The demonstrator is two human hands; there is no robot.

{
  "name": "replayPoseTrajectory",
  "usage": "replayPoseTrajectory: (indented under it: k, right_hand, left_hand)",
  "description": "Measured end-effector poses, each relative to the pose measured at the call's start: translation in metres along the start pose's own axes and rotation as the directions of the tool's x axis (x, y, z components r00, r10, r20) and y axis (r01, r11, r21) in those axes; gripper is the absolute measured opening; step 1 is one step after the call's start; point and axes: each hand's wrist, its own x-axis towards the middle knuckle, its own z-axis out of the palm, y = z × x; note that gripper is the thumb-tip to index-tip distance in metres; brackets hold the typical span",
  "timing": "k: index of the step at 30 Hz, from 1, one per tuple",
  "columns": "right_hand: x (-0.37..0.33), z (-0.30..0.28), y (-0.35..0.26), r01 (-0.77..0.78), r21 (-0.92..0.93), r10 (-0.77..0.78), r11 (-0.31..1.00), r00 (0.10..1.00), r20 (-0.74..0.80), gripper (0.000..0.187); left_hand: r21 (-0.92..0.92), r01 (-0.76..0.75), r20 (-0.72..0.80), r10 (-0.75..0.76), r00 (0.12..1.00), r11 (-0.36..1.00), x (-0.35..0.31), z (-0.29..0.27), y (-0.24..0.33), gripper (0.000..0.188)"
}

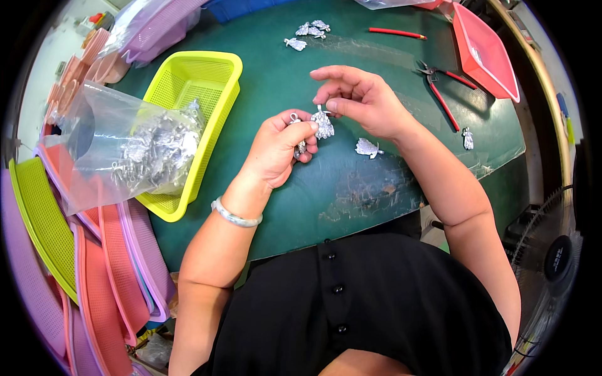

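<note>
My left hand [273, 147] is closed, pinching a silver metal figure-shaped pendant [323, 127] between thumb and forefinger, with its loop upward. A second silver piece [300, 149] shows partly among the same fingers. My right hand [360, 100] hovers just above the pinched pendant. Its fingers are curved and apart, and the thumb tip is close to the pendant's top; whether it touches is hard to tell. Below that hand, a loose silver pendant [368, 148] lies on the green tabletop [282, 213].
To the left, a lime-green basket [232, 81] holds a clear bag [94, 150] of silver pendants. Several pendants [307, 31] lie at the far side. Red-handled cutters [439, 88], a red pen-like stick [398, 32], another pendant [468, 138] and a pink tray [464, 37] are at right.
</note>
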Motion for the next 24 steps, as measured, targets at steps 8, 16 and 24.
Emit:
replayPoseTrajectory:
  k: [8,16,24]
  right_hand:
    - [0.001,-0.004,0.0,0.006,-0.027,-0.005,1.0,0.999,0.044,0.037]
    - [0.0,-0.007,0.002,-0.003,0.038,-0.001,0.999,0.995,0.104,0.036]
    - [0.0,0.001,-0.003,-0.068,0.052,0.065,0.996,0.996,0.056,0.036]
  left_hand:
    - [-0.009,0.029,0.032,-0.029,0.999,1.0,0.0,0.001,-0.001,0.012]
    - [-0.04,0.089,0.069,-0.086,0.994,0.995,-0.002,0.003,0.0,0.01]
    - [0.141,0.029,0.06,-0.037,0.997,0.99,-0.005,0.011,0.001,0.021]
